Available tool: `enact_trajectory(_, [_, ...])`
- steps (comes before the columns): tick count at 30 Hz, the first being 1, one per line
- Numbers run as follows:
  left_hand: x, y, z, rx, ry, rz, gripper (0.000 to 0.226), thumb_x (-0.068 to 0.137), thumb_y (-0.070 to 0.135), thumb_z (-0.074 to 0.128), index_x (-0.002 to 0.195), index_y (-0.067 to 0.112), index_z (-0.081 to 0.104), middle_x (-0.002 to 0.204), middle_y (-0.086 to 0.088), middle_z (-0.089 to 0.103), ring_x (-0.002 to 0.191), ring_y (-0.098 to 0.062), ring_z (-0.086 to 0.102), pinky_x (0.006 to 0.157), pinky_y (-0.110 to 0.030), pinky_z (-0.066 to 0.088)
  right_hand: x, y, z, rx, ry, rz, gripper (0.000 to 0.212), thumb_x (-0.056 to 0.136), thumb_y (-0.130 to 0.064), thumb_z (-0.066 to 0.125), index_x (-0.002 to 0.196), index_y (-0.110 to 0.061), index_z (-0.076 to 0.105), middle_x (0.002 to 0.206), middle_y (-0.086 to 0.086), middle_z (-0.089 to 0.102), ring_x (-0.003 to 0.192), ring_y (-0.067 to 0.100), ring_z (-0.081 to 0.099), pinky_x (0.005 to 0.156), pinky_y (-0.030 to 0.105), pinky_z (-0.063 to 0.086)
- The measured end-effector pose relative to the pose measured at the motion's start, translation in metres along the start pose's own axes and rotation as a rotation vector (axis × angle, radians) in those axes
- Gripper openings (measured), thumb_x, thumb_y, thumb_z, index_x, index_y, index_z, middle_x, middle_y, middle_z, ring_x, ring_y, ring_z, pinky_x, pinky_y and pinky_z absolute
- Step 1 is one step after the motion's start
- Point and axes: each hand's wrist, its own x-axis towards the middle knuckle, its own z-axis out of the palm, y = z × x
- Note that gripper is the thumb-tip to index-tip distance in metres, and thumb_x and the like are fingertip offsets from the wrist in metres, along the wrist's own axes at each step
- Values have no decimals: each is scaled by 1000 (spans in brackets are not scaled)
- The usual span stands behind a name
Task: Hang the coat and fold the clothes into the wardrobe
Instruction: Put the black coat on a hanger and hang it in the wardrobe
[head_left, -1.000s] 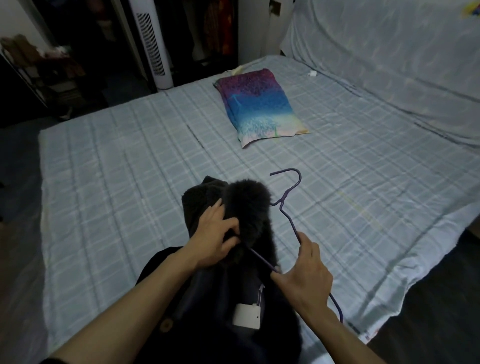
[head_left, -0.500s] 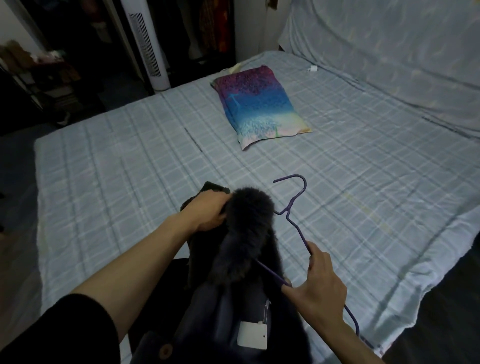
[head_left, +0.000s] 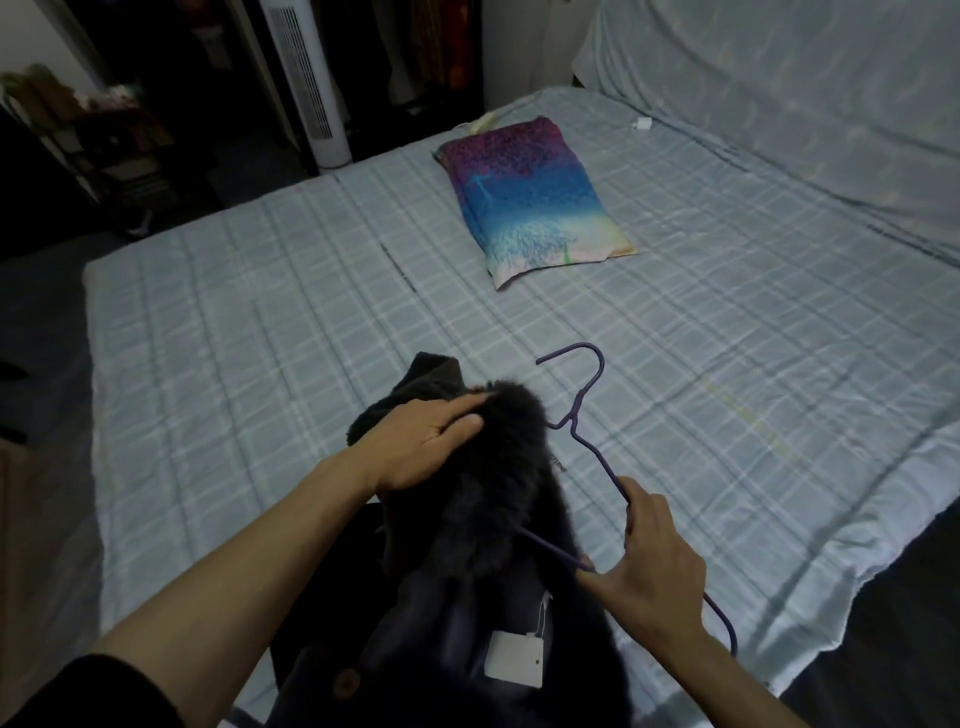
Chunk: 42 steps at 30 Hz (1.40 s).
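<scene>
Coat (head_left: 501, 478) under flat left hand (head_left: 422, 448), right hand (head_left: 652, 569) gripping hanger (head_left: 589, 402) beside it

One head-worn wide-angle camera, looking forward and down, sitting close over left hand (head_left: 421, 447) and right hand (head_left: 652, 569), bed (head_left: 260, 312) stretching away ahead, filling most of frame

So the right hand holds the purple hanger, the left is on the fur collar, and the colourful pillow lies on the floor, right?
Not the floor: the head view shows the colourful pillow lying on the bed. The right hand does hold the purple hanger and the left hand is on the fur collar.
</scene>
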Motion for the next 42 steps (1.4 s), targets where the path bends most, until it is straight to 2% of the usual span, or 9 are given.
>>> enact_trajectory(3, [-3, 1, 6, 217, -25, -25, 76, 82, 80, 31, 148, 42, 31, 130, 0, 59, 115, -23, 58, 99, -45, 44, -1, -2, -1, -10, -1, -4, 103, 46, -55, 87, 135, -23, 45, 96, -9, 48, 60, 8, 46, 44, 19, 29])
enact_trajectory(10, [2, 7, 20, 393, 57, -27, 72, 80, 49, 69, 142, 33, 35, 142, -7, 32, 106, -32, 57, 87, -47, 50, -8, -4, -3, -32, 6, -20, 104, 47, -56, 85, 136, -22, 44, 94, -10, 46, 59, 7, 43, 42, 20, 30])
enact_trajectory(13, [5, 12, 21, 421, 127, 41, 57, 76, 33, 75, 125, 20, 49, 161, -9, 8, 127, -35, 44, 92, -50, 49, -9, -6, -2, -31, 7, -24, 102, 47, -55, 85, 136, -23, 45, 93, -12, 44, 57, 7, 40, 43, 19, 27])
enact_trajectory(18, [11, 19, 24, 312, 54, 53, 47, 83, 18, 63, 127, 11, 49, 131, -9, 53, 118, -32, 54, 96, -44, 46, -12, -6, -2, -14, 26, -29, 100, 48, -50, 83, 136, -23, 45, 94, -12, 45, 57, 7, 39, 44, 16, 22])
enact_trajectory(22, [7, 16, 32, 340, 38, 52, 75, 86, 17, 61, 153, 20, 26, 129, -5, 52, 109, -28, 55, 92, -44, 49, -11, -2, -6, -31, 33, -64, 103, 48, -53, 84, 136, -21, 44, 92, -11, 44, 54, 7, 38, 42, 14, 19])
enact_trajectory(26, [4, 18, 32, 382, 63, 87, 65, 91, 16, 55, 151, 18, 30, 126, -5, 52, 103, -28, 56, 90, -42, 49, -11, 2, -5, -59, 73, -103, 106, 47, -52, 86, 137, -18, 44, 92, -7, 45, 55, 11, 40, 43, 17, 24])
enact_trajectory(30, [-3, 28, 23, 353, 136, 143, 58, 90, 15, 56, 146, 14, 40, 119, -8, 55, 100, -30, 58, 81, -41, 53, -11, 6, 1, -59, 123, -130, 112, 46, -46, 88, 142, -14, 38, 96, 0, 48, 71, 18, 46, 60, 30, 40])
enact_trajectory(38, [-23, 42, -37, 462, 268, 194, 64, 75, 9, 59, 137, 10, 47, 105, -17, 58, 85, -39, 63, 70, -42, 54, 15, -17, -7, 43, 199, -186, 114, 56, -43, 87, 149, -15, 29, 121, 7, 50, 109, 27, 50, 92, 39, 40])
enact_trajectory(42, [-46, 42, -71, 517, 337, 154, 64, 76, 1, 63, 137, 9, 48, 102, -19, 57, 81, -40, 62, 69, -44, 53, 7, -30, -5, 188, 184, -197, 110, 67, -43, 84, 153, -14, 22, 147, 11, 36, 136, 26, 35, 113, 40, 32])
